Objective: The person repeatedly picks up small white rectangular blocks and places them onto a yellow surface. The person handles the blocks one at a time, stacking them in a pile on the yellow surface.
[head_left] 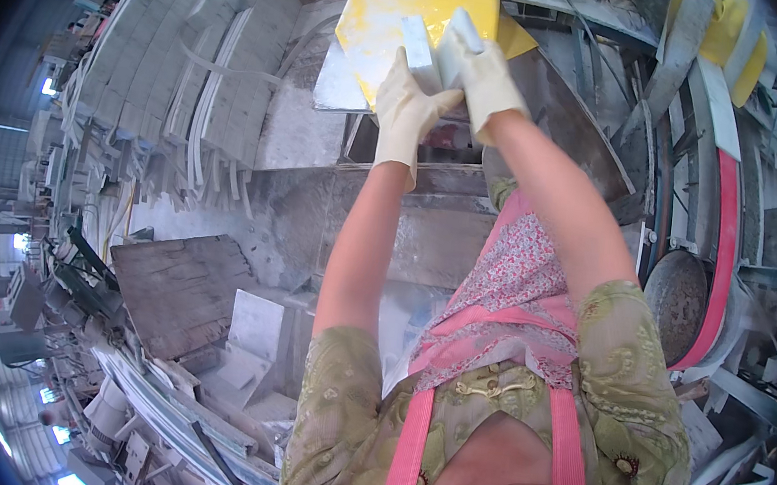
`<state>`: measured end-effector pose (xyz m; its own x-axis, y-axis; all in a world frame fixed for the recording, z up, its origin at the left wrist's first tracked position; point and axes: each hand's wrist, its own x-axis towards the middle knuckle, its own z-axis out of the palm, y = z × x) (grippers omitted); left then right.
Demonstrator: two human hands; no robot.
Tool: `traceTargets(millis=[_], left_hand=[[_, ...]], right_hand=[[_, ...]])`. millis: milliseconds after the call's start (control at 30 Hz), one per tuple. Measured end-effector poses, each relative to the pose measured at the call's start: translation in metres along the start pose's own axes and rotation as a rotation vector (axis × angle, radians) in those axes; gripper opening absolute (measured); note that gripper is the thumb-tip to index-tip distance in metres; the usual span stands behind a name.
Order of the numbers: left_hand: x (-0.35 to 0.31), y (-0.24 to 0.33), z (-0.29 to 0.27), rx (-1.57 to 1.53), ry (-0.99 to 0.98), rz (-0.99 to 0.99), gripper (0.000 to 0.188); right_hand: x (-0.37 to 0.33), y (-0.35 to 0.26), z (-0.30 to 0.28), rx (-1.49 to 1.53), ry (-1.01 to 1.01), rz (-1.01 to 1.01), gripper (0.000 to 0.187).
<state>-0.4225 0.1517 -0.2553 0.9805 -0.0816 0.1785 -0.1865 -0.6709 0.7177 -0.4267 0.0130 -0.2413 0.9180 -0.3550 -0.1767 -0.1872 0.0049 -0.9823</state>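
Note:
Both my hands wear cream rubber gloves and are stretched out over a worktop draped with a wet-looking yellow sheet [423,0]. My left hand [404,112] has its fingers along the left side of a pale rectangular stone piece [418,49], its thumb spread to the right near the lower end. To the right of it, my right hand [488,84] is closed around a second pale stone piece [465,29], tilted on edge. The lower ends of the two pieces come close together; whether they touch, I cannot tell.
Tall stacks of pale stone strips [149,47] stand at the left. A worn brown board [180,287] and white slabs [255,323] lie lower left. On the right are a red strip [720,258], a round metal disc [675,306] and scattered offcuts. A pink apron [517,284] hangs before me.

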Motion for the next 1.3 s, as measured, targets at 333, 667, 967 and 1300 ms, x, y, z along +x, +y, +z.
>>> traceTargets(millis=[333,667,967,1300], left_hand=[[0.007,0.0,0.052,-0.449,0.257,-0.085,0.102],[-0.006,0.03,0.05,-0.268,0.357,-0.201,0.079],[-0.017,0.029,0.05,-0.632,0.209,-0.312,0.064],[-0.051,0.078,0.036,-0.642,0.146,-0.4,0.06]], right_hand=[[0.007,0.004,-0.015,-0.564,-0.315,-0.498,0.081],[-0.045,0.047,-0.312,-0.736,0.222,-0.431,0.048],[-0.255,0.084,-0.461,-0.34,0.857,-0.147,0.037],[-0.327,0.203,-0.373,-1.232,0.506,0.251,0.046]])
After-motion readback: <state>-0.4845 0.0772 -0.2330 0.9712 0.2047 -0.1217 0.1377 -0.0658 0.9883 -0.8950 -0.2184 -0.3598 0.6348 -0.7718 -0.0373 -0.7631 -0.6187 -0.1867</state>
